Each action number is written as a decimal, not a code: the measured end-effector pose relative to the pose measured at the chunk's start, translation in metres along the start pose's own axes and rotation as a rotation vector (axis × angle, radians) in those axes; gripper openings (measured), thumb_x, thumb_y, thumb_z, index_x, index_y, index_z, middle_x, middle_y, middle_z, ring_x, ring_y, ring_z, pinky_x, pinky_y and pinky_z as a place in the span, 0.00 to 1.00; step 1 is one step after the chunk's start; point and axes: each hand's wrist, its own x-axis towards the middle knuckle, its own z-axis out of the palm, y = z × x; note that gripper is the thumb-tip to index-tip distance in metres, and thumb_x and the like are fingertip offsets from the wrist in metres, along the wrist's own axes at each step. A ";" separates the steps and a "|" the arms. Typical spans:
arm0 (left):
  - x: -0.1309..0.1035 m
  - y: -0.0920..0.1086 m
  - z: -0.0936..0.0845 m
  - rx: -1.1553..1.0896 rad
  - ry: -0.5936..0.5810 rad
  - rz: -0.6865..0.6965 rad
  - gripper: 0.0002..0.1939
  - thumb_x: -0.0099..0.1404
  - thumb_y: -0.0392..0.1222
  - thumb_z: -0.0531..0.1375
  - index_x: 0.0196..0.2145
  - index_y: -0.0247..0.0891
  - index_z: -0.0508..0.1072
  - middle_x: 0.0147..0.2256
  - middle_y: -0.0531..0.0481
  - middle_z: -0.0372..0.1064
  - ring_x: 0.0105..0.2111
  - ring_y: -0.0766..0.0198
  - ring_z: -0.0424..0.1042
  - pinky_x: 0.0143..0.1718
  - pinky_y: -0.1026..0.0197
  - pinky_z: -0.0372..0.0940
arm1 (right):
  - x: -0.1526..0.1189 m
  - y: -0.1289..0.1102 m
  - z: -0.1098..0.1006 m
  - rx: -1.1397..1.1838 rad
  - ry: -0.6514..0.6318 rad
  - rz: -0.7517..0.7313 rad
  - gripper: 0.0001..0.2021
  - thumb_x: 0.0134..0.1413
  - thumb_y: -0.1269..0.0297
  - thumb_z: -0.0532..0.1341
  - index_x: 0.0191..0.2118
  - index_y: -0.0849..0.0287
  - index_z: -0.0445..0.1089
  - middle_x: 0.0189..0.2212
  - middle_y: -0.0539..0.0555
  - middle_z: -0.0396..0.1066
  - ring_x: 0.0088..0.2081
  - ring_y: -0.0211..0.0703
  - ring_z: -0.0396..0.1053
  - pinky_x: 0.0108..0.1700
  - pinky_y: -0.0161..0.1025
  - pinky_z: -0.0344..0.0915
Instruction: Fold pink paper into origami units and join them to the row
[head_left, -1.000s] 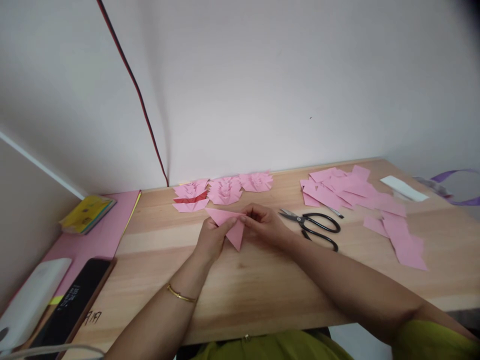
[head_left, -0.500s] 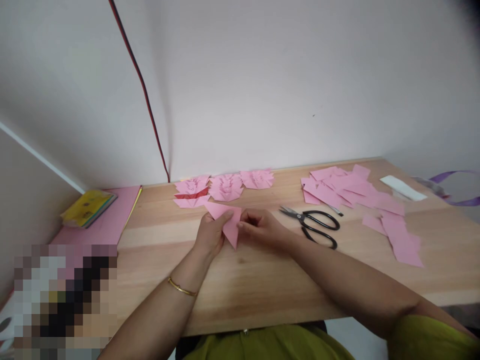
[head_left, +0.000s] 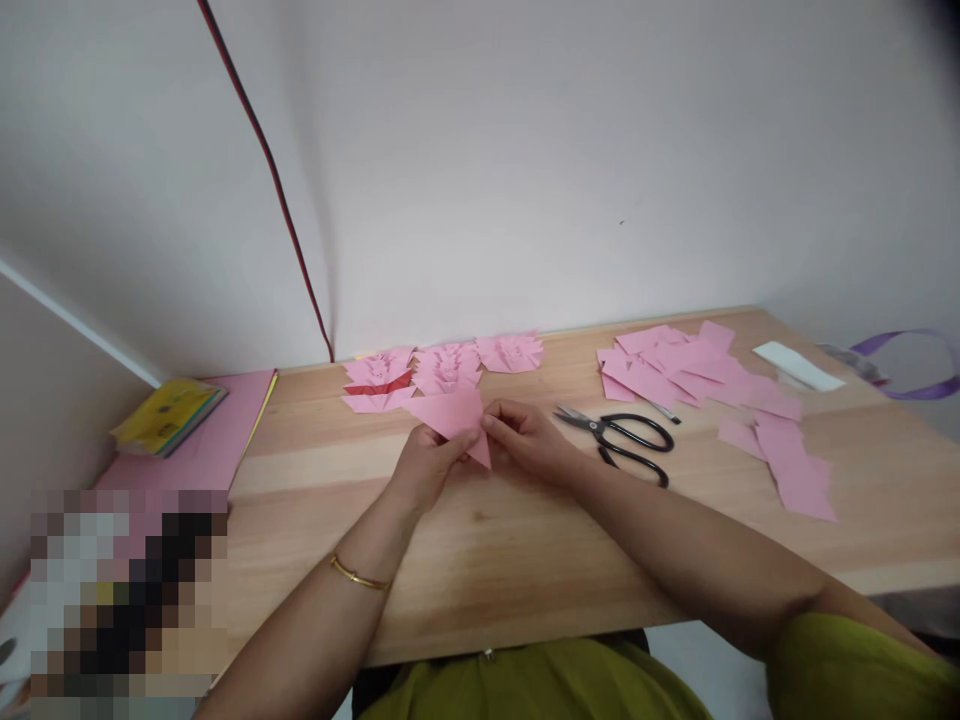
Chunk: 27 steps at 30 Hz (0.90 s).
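A triangular folded piece of pink paper (head_left: 454, 412) is held just above the table between both hands. My left hand (head_left: 429, 465) grips it from the lower left, thumb on the near face and fingers hidden behind. My right hand (head_left: 525, 437) pinches its right edge between thumb and forefinger. Just beyond the paper lie several folded pink paper shapes (head_left: 448, 368) in clusters, with a red folded strip (head_left: 377, 385) among the left ones. Black-handled scissors (head_left: 619, 435) lie to the right of my right hand, blades pointing left.
Pink paper scraps (head_left: 675, 365) are heaped at the back right, more (head_left: 795, 470) nearer. A white strip (head_left: 799, 366) lies beyond them. At left, a yellow packet (head_left: 165, 415) rests on large pink sheets (head_left: 244, 400). The wall (head_left: 525, 180) bounds the wooden table (head_left: 525, 560) behind.
The pink paper has turned in my hands, its lower point now higher and slightly further right. My left thumb has slid down toward the right edge. The camera view has shifted slightly.
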 end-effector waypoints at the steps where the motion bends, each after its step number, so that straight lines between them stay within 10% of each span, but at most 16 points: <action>1: 0.000 0.000 0.000 -0.008 0.031 0.013 0.12 0.46 0.40 0.70 0.27 0.30 0.75 0.24 0.49 0.72 0.23 0.69 0.67 0.24 0.67 0.61 | 0.000 0.000 0.000 0.003 -0.006 0.006 0.15 0.59 0.54 0.53 0.27 0.60 0.62 0.22 0.48 0.60 0.26 0.35 0.58 0.30 0.32 0.57; 27: 0.001 0.012 0.009 -0.280 0.213 0.112 0.15 0.43 0.34 0.70 0.28 0.34 0.69 0.24 0.56 0.67 0.22 0.71 0.65 0.24 0.68 0.62 | 0.001 0.005 0.004 -0.178 -0.042 -0.062 0.08 0.57 0.63 0.54 0.29 0.60 0.64 0.24 0.48 0.62 0.27 0.35 0.57 0.29 0.32 0.55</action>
